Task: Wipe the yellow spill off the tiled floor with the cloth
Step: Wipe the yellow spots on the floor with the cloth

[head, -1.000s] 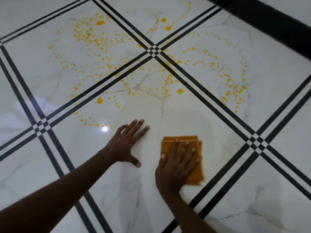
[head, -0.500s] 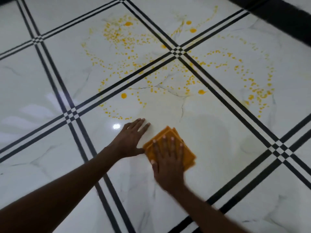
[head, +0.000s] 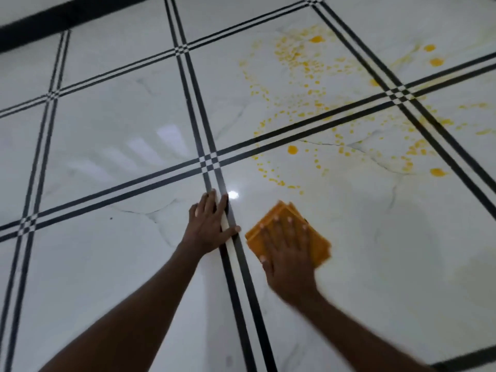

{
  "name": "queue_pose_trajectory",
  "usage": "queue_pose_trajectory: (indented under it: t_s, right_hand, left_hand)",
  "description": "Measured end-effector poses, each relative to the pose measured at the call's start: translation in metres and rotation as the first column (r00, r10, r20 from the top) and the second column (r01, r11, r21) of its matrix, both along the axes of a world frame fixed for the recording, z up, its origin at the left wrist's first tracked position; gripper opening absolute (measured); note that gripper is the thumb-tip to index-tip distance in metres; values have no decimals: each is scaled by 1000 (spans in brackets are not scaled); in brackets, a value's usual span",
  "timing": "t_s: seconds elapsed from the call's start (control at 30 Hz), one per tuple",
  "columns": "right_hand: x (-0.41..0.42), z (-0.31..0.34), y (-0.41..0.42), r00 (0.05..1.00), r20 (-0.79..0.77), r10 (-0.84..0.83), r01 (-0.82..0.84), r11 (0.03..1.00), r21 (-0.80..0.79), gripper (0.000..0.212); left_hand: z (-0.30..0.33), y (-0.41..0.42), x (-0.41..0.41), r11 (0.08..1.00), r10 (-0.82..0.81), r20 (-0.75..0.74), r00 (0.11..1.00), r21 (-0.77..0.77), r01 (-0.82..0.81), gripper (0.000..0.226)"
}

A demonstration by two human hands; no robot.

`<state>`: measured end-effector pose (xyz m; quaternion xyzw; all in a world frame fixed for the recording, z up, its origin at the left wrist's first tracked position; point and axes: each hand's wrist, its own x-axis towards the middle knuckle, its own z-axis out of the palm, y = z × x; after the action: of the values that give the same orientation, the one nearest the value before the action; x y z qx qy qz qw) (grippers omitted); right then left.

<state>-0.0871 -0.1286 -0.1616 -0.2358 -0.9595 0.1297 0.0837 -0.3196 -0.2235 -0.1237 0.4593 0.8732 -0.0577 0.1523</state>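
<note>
A folded orange cloth [head: 318, 238] lies flat on the white tiled floor [head: 120, 264], just right of a black double joint line. My right hand [head: 287, 251] presses on it with straight, spread fingers. My left hand [head: 209, 226] rests flat on the floor beside it, fingers straight, lying across the joint line. The yellow spill [head: 316, 103] spreads as many drops and a few larger blobs over several tiles beyond the cloth, toward the upper right. Its nearest drops lie a short way ahead of the cloth.
Black double lines [head: 241, 277] cross the glossy white marble tiles in a grid. A dark band [head: 53, 20] runs along the far upper left edge of the floor. A bright light reflection [head: 233, 195] shines near my left fingertips.
The view has swung left, so the spill now sits upper right. My right hand slid the cloth leftward toward my left hand, which now lies across a joint line.
</note>
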Motion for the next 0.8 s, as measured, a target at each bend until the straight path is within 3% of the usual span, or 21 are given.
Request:
queue_pose_trajectory:
  t_s: [0.07, 0.1, 0.17, 0.23, 0.3, 0.37, 0.43, 0.57, 0.7, 0.73, 0.8]
  right_hand:
    - [-31, -9, 62, 961, 47, 272, -275, 959, 70, 68]
    - [-41, -13, 97, 957, 68, 282, -286, 956, 64, 67]
    - [-45, -18, 153, 997, 54, 53, -55, 998, 37, 68]
    - [-38, -18, 168, 966, 10, -260, 259, 964, 52, 65]
    - [-30, -15, 140, 872, -4, -489, 488, 870, 64, 64]
    - [-22, -3, 85, 828, 21, -560, 559, 828, 52, 66]
    - [-5, 5, 25, 882, 91, -461, 459, 887, 44, 69]
    - [6, 14, -20, 987, 157, -35, 33, 999, 15, 70]
    - [-55, 3, 59, 892, 105, 441, -444, 896, 8, 70]
    - [-84, -6, 92, 894, 88, 440, -445, 894, 46, 69]
    - [-141, -14, 164, 964, 57, 258, -263, 955, 139, 63]
  left_hand:
    - [1, 3, -10, 999, -48, -3, 999, -2, 48, 107]
    - [1, 2, -14, 997, -73, -4, 997, -22, 73, 112]
    - [-1, -1, -21, 993, -109, 17, 994, -45, 110, 121]
    - [-2, -1, -22, 991, -122, 44, 992, -41, 124, 124]
    - [-3, 3, -20, 992, -109, 46, 993, -57, 111, 123]
    - [2, 3, -18, 996, -60, 55, 997, -60, 63, 123]
    - [8, 6, -13, 996, -37, 79, 996, -78, 43, 124]
    - [15, 10, -9, 996, -13, 91, 996, -88, 21, 126]
    - [5, 4, -16, 997, -40, 112, 993, -54, 47, 124]
    - [3, 2, -18, 998, -38, 120, 992, -38, 43, 124]
    - [-5, 0, -23, 999, -43, 118, 992, -1, 44, 125]
